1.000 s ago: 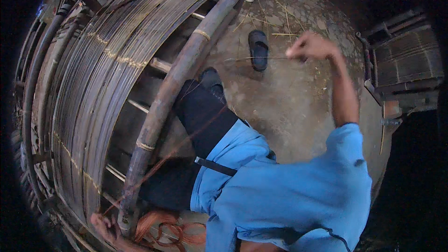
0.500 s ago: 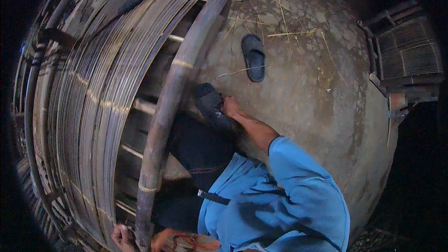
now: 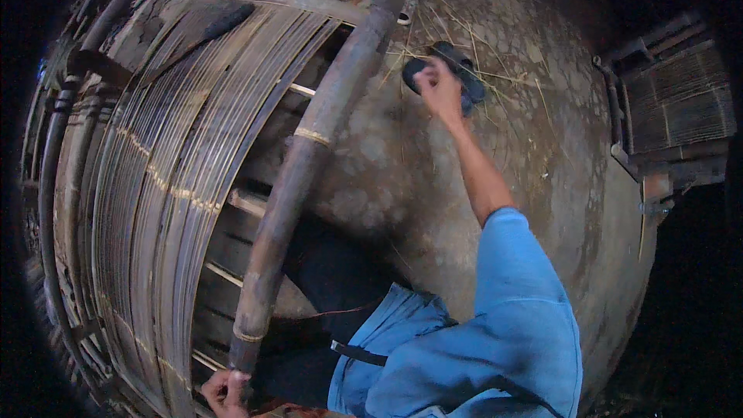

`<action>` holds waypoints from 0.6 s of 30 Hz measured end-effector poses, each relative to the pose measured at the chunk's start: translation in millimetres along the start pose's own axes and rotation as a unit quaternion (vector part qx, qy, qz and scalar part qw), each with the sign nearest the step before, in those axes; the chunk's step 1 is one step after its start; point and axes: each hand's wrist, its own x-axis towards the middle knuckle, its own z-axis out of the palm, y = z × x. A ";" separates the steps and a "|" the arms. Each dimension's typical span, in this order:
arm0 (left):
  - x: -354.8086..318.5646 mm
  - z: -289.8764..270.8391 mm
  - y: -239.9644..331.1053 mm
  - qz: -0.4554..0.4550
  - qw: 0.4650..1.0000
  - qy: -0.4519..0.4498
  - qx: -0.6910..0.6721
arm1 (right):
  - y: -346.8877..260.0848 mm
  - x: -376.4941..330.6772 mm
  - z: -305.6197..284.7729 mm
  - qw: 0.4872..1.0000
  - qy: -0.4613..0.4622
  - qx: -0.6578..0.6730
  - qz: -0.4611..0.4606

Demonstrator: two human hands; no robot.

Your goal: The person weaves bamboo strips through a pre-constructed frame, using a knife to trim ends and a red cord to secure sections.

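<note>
Beside the straw, my right hand [image 3: 441, 91] is closed at a dark sandal [image 3: 414, 75], its fingers slightly blurred. Close against it lies a second dark sandal [image 3: 473, 90], partly covered by the hand. My left hand [image 3: 224, 392] has its fingers curled at the near end of a thick bamboo pole [image 3: 290, 178]; what they hold is hidden. Left of the pole stretches a seat of narrow bamboo strips [image 3: 166, 147], bound with pale lashing. A thin reddish strand [image 3: 340, 313] runs across my dark-clothed leg.
Thin straw stalks [image 3: 499, 76] lie scattered on the worn floor [image 3: 542, 209]. A second slatted bamboo piece [image 3: 677, 97] stands at the far right. Bamboo rails [image 3: 58, 178] frame the left side, and a dark long object [image 3: 230, 22] rests on the strips.
My right hand has moved forward and to the right with the nearer sandal, which is now beside the other one. My left hand has shifted slightly right, against the pole's end.
</note>
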 end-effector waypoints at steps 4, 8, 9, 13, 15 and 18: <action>-19.0 42.5 33.6 0.092 0.994 0.051 0.010 | -195.9 -142.5 36.3 0.856 -0.343 0.387 0.026; -4.2 67.7 84.7 0.139 0.989 0.013 0.040 | -302.8 -248.4 3.9 0.747 -0.486 0.399 -0.215; -2.4 64.4 78.3 0.135 0.990 0.003 0.041 | -322.1 -260.2 -10.6 0.660 -0.633 0.404 -0.013; -14.2 22.1 50.4 0.047 0.996 -0.064 -0.039 | -315.6 -271.0 -10.7 0.680 -0.658 0.323 0.031; -40.2 -20.3 9.9 0.028 0.986 -0.139 -0.086 | -315.6 -270.8 -5.0 0.739 -0.603 0.296 0.055; -61.2 -60.8 -68.0 0.007 0.960 -0.112 -0.257 | -274.9 -261.2 3.4 0.797 -0.508 0.326 -0.013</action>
